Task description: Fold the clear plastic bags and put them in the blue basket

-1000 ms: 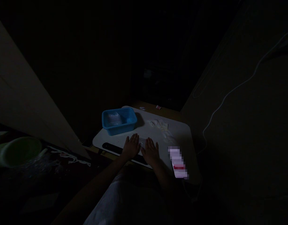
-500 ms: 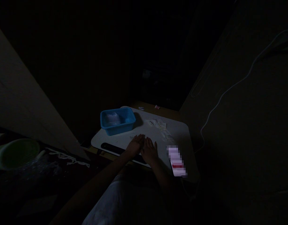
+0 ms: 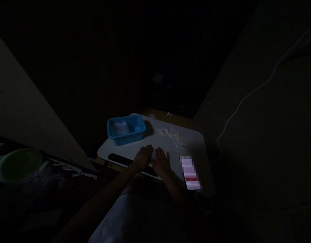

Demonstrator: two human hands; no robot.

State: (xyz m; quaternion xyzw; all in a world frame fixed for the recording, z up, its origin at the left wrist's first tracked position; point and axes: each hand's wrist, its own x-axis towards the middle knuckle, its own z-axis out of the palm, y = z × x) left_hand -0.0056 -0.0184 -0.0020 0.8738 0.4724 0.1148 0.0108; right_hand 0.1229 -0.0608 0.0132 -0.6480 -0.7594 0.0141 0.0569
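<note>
My left hand lies flat near the front edge of a small white table, fingers stretched forward. Close beside it, my right hand is also flat, its thumb apart from the fingers. A small pale patch shows in the gap between them; in this dim light I cannot make out what it is. Beyond my hands lie crumpled, whitish thin pieces, with another pale, sheer piece nearer the right. To the left stands a blue plastic basin with a clear-wrapped pale packet inside.
A lit phone, its screen blurred out, rests at the table's right. Small scraps lie behind the table. A white cable hangs along the right wall. At the lower left is a green container beside crumpled clear plastic.
My hands have moved slightly apart, the left one a little to the left, and more of the pale patch between them shows. The camera view has shifted slightly.
</note>
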